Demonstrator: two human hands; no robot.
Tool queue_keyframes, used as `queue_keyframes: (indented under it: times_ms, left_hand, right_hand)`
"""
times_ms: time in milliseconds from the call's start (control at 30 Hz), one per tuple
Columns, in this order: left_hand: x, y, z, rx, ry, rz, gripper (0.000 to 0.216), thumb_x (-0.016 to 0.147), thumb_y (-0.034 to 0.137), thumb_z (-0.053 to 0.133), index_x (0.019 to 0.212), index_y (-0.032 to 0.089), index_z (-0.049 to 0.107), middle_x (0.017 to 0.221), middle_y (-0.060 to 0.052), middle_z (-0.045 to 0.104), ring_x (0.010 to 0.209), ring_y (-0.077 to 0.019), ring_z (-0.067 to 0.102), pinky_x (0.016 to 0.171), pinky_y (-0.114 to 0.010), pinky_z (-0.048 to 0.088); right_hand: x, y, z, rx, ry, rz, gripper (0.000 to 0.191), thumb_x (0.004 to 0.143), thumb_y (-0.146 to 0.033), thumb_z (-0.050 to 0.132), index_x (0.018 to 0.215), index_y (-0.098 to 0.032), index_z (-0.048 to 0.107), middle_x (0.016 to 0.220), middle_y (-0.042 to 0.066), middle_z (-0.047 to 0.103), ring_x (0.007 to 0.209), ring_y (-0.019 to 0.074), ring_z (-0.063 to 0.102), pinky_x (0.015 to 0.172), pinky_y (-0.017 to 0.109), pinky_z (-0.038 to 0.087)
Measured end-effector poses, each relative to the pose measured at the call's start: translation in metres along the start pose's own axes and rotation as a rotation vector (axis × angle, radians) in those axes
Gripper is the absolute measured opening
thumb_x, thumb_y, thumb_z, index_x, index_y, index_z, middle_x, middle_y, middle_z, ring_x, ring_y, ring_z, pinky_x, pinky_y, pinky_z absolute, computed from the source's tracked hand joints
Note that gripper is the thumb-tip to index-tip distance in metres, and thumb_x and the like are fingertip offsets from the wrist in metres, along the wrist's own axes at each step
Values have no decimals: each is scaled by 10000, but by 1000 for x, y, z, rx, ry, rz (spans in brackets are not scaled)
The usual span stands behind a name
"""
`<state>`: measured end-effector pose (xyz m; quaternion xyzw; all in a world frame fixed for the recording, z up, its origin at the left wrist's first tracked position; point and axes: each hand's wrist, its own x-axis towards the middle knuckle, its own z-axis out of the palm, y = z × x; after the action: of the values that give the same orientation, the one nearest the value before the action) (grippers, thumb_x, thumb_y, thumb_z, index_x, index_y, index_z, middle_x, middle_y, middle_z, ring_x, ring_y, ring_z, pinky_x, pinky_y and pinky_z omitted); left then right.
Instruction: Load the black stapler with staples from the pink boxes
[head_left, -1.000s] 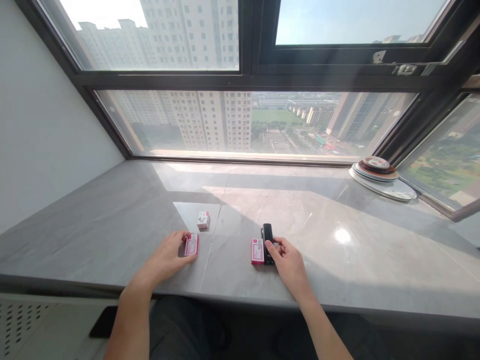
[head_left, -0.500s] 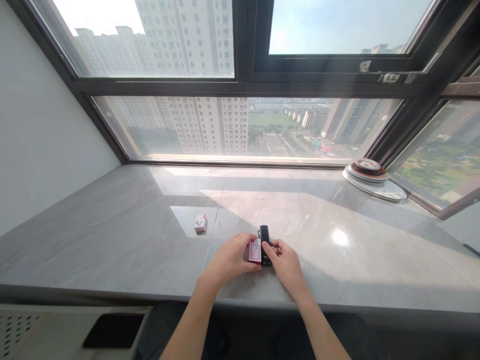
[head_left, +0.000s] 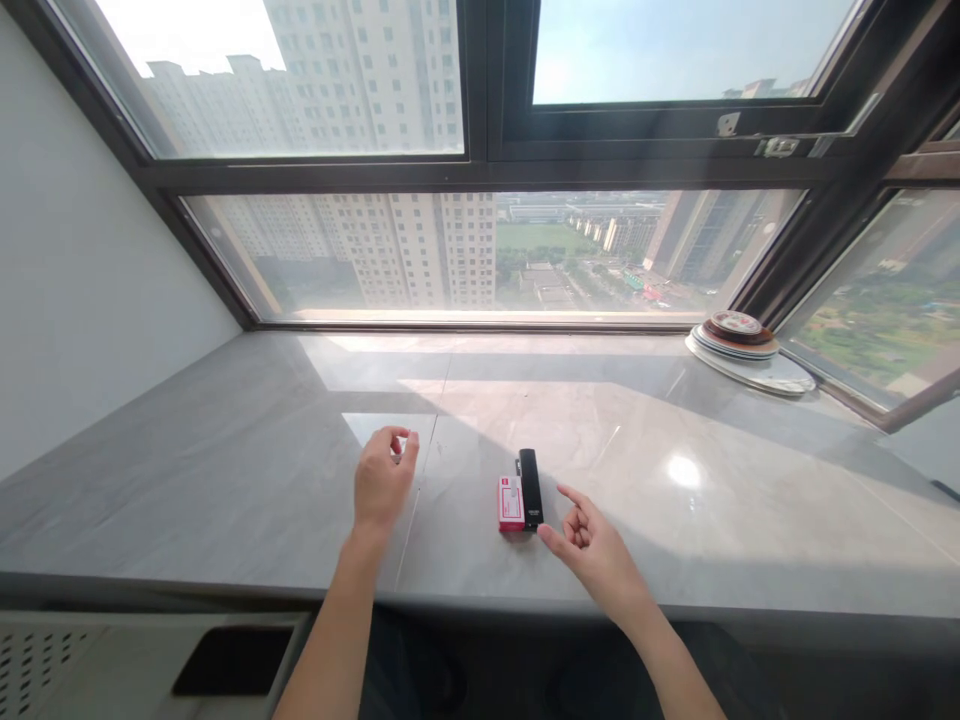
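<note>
My left hand [head_left: 385, 480] reaches over a small white box with red print [head_left: 398, 455], its thumb and fingers closed around it. Most of that box is hidden behind the hand. Near the middle of the counter, a black stapler [head_left: 530, 487] stands lengthwise, pointing away from me. Pressed close along its left side is a pink-and-white box [head_left: 511, 504] with a printed label. My right hand [head_left: 589, 550] hovers just right of the stapler's near end, thumb and index finger apart, holding nothing.
At the far right corner of the grey stone counter [head_left: 225, 480] rests a stack of round plates or coasters [head_left: 739, 350]. Dark window frames [head_left: 480, 175] run along the back. Below the front edge at left lies a flat dark rectangle [head_left: 232, 661] on a pale surface.
My left hand has let go of the pink-and-white box and moved left to the small white box. My right hand has released the stapler and drawn back a little to the right.
</note>
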<state>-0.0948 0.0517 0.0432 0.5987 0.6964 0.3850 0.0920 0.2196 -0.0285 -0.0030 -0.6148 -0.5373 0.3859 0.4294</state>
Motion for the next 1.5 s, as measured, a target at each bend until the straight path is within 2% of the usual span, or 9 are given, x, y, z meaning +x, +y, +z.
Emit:
queue_keyframes:
  times_ms: [100,267,400,567,867,1033,1133,1300,1500]
  left_hand:
    - [29,-27,-8,78,-46,-198,518,963,618,442,1206,227,678,772,-22,593,783,-250,604,747,-350,442]
    - [24,-1,37,-33,-273,-42,496,936,654,463,1137,259,683,665,33,573,658,-187,598,635,-274,411]
    - [2,37,74,-97,-408,79,443,952,645,470,1102,269,650,688,35,631,663,-182,626,634,-264,412]
    - [-21,57,85,-93,-460,134,414,1051,557,295,1101,291,608,855,-30,731,828,-239,702,729,-305,426]
    - [-46,73,104,5,-423,91,627,1062,524,198,1499,128,411,1022,-244,734,998,-398,704,838,-458,444]
    - [-42,112,148,-8,-471,59,615,1060,485,254,1534,111,371,999,-236,732,1021,-364,718,891,-449,457]
    - [-43,155,184,-50,-508,55,634,1058,474,274,1557,88,340,1053,-283,713,1074,-377,702,911,-474,454]
    - [-49,228,236,-164,-583,74,685,1059,473,249,1581,30,288,1104,-342,683,1127,-403,675,923,-512,440]
    - [-52,257,256,-313,-636,98,700,1057,532,260,1560,52,330,1168,-354,666,1190,-392,654,985,-513,394]
  right_hand:
    - [-2,-1,-1,-60,-107,6,994,715,-548,837,1567,-224,440,781,-41,548,636,150,510,614,288,462]
    - [16,-18,6,-132,-195,-24,1107,639,-450,891,1598,-222,387,661,-74,542,604,168,527,574,275,394]
    - [25,-34,8,-104,-295,-98,857,655,-353,859,1455,-300,557,668,-66,630,609,179,565,577,265,392]
    - [27,-40,10,-69,-342,-121,677,686,-320,815,1339,-302,636,768,-36,732,662,208,633,627,278,436]
    - [37,-43,2,-100,-354,-98,555,643,-283,811,1187,-252,707,830,1,761,716,231,642,655,293,445]
    - [58,-29,-40,-65,-325,-63,368,598,-314,816,946,-215,749,794,12,759,724,241,648,660,310,458]
    - [77,-10,-82,57,-237,-29,357,503,-295,858,827,-195,749,716,33,737,668,248,645,616,317,456]
    - [107,23,-156,54,-273,209,415,446,-235,882,831,-164,743,779,111,760,740,289,687,632,340,493]
    - [115,44,-190,67,-189,223,469,427,-236,905,859,-132,756,763,148,752,685,289,685,602,360,487]
